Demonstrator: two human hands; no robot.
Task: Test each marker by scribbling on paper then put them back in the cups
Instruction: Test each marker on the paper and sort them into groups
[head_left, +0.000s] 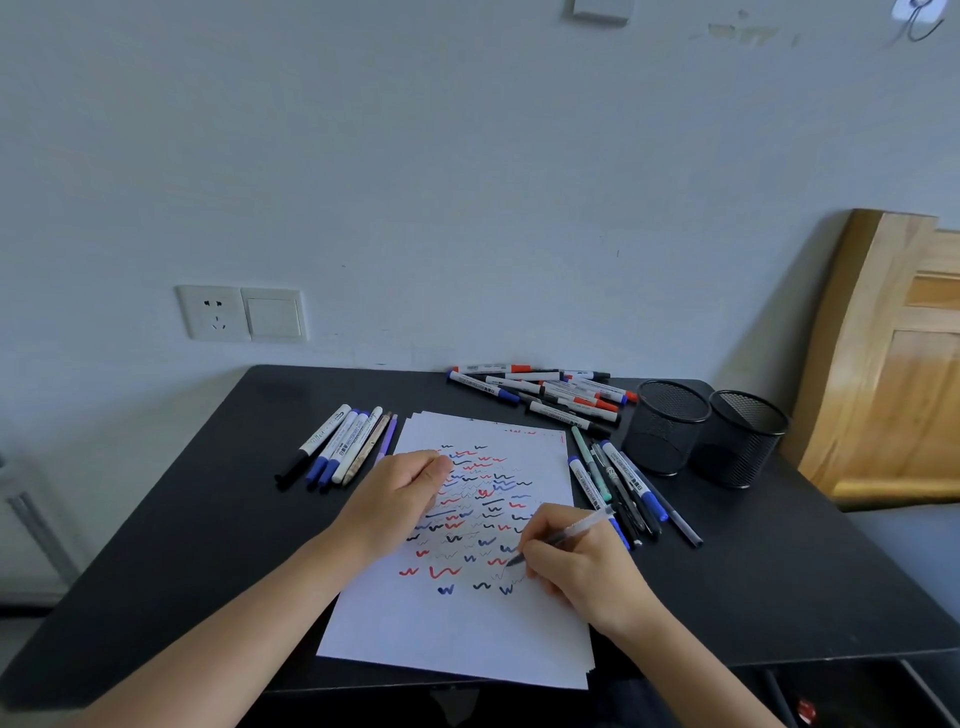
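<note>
Black table (208, 519) against a pale wall. Paper stack (457, 639) covered in red, blue and black squiggles. Marker print is too small to read. Left hand (410, 488) rests curled on the sheet; whether it holds anything is unclear. Right hand (576, 566) pinches a clear-barrelled pen (563, 534), tip on the paper. Loose markers (540, 395) lie beside two mesh cups (665, 426).

Two bare forearms, visible from the hands back to about the elbows. The left hand (410, 488) and the right hand (582, 566) are bare too.
</note>
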